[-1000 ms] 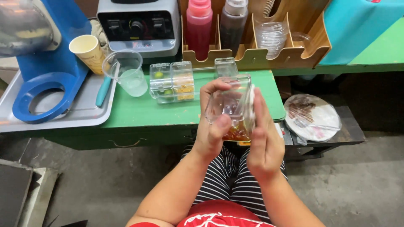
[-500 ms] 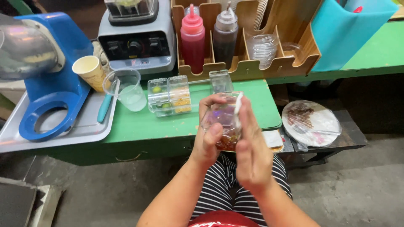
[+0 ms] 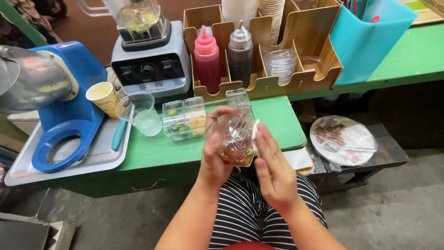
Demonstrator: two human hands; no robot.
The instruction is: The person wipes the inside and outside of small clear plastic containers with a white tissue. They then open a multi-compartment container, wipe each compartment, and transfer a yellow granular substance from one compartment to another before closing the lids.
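Note:
My left hand grips a clear plastic container with a brown liquid in its bottom, tilted, above my lap at the green counter's front edge. My right hand presses flat against the container's right side, with a small white piece under its fingers. A clear compartment box with yellow and green bits stands on the counter just left of the container.
Green counter carries a blue machine on a grey tray, a paper cup, a clear cup and a blender. A wooden organiser holds red and dark sauce bottles. A wrapped plate lies on a low bench at right.
The view has tilted up and shifted; my hands with the container stay together in front of me, the container now more tilted and my right hand lower on its side.

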